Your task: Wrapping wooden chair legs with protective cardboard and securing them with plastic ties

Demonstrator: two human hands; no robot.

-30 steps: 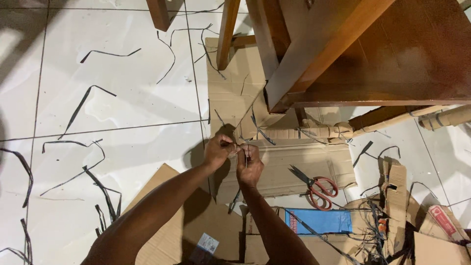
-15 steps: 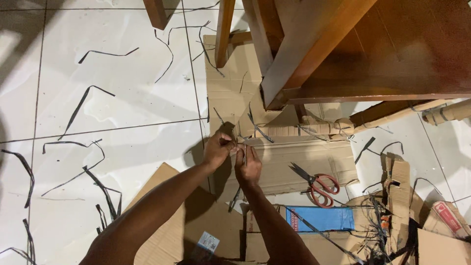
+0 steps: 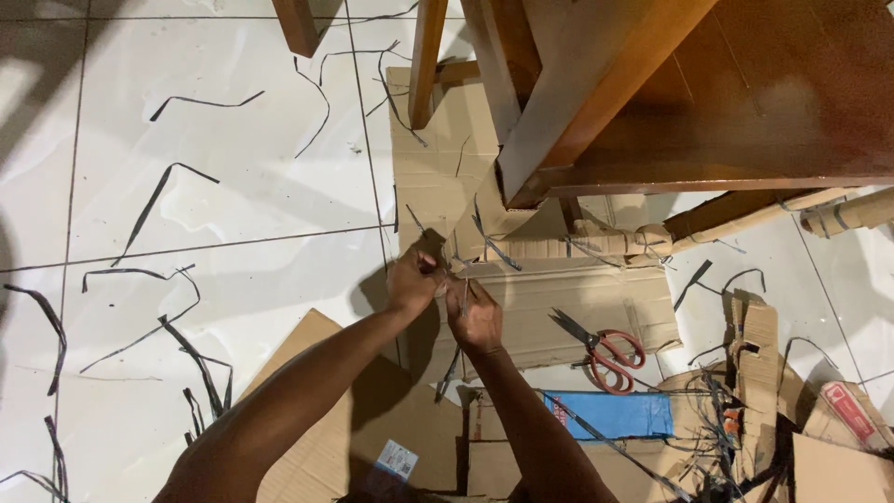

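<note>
— On the white tiled floor, what do the two hands work at?

— The left hand and the right hand meet over a flat sheet of corrugated cardboard. Both are pinched shut on a thin dark strap, a narrow, flat band that runs between them, just in front of the corner of the wooden furniture.

— And the furniture itself?

— Glossy reddish-brown wood, smooth, with straight slanting legs. One lower rail is wrapped in rolled cardboard (bound with the same dark strapping, it seems).

— What lies to the right of the hands?

— A pair of scissors with red looped handles and dark blades, resting open on the cardboard, well apart from the right hand. Below them lies a flat blue rectangular package with a red-and-white patch at its left end.

— Any other labels?

— A small white-and-blue sticker sits on the brown cardboard panel beneath the left forearm. At the far right edge, a red label with a pale border lies on a cardboard scrap.

— And the floor?

— Shiny square tiles with thin grey joints, strewn with curled black strap offcuts, long and ribbon-like.
</note>
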